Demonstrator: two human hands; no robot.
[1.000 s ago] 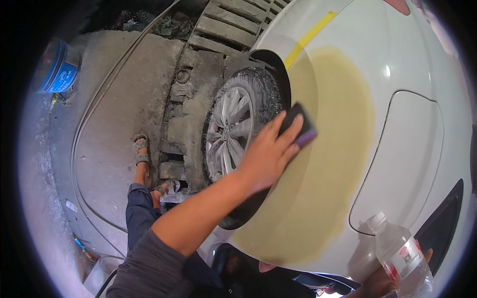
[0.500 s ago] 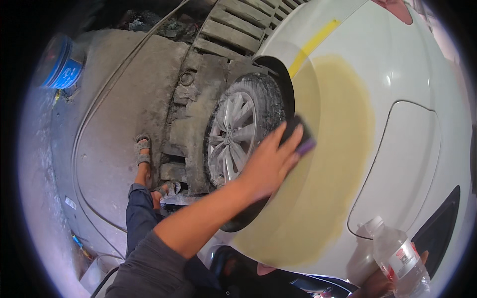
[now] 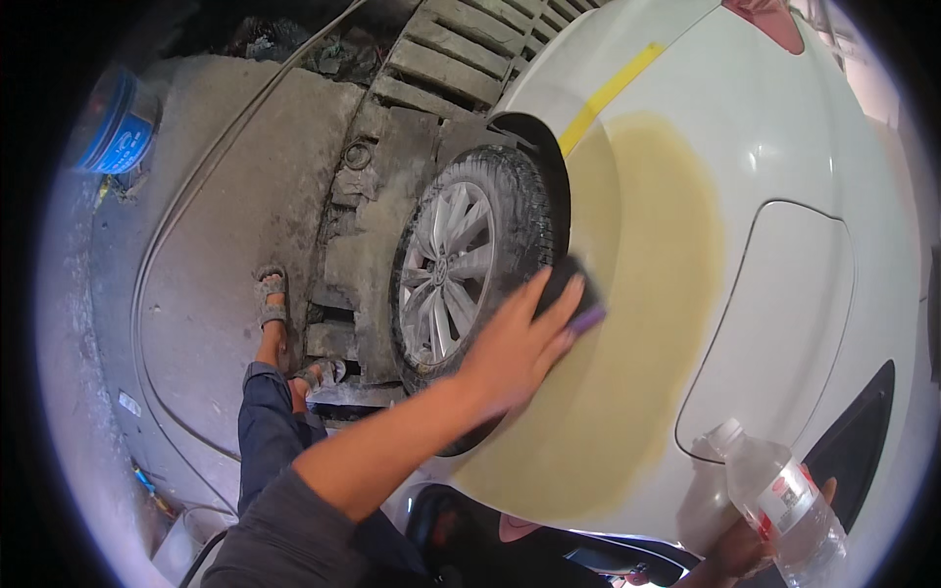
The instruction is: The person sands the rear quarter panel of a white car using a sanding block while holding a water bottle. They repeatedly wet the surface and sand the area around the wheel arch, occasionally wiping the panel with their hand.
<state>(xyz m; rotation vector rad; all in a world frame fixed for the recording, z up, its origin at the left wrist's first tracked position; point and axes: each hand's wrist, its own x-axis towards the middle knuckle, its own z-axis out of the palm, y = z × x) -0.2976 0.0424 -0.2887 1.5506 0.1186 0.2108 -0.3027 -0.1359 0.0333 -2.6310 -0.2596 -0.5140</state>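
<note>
My left hand (image 3: 505, 348) is pressed over a black sanding block (image 3: 566, 279) with a purple layer along one edge, a little blurred. The block lies against the wheel-arch edge of a white car panel, on a dull yellowish patch (image 3: 662, 265). At the lower right my right hand (image 3: 740, 554), partly hidden, is wrapped around a clear plastic bottle (image 3: 774, 495) with a red and white label. The bottle tilts over the panel below the fuel flap (image 3: 774, 304), its neck toward the flap.
The tyre and alloy wheel (image 3: 446, 269) sit just left of my left hand. Yellow tape (image 3: 613, 98) crosses the panel at the top. A hose (image 3: 181, 206) runs over the concrete floor, with a blue bucket (image 3: 123, 132) at far left and slatted grating (image 3: 456, 54) behind.
My left hand and the sanding block have slid a short way toward me along the wheel-arch edge. My right hand still holds the bottle; the whole view has shifted slightly.
</note>
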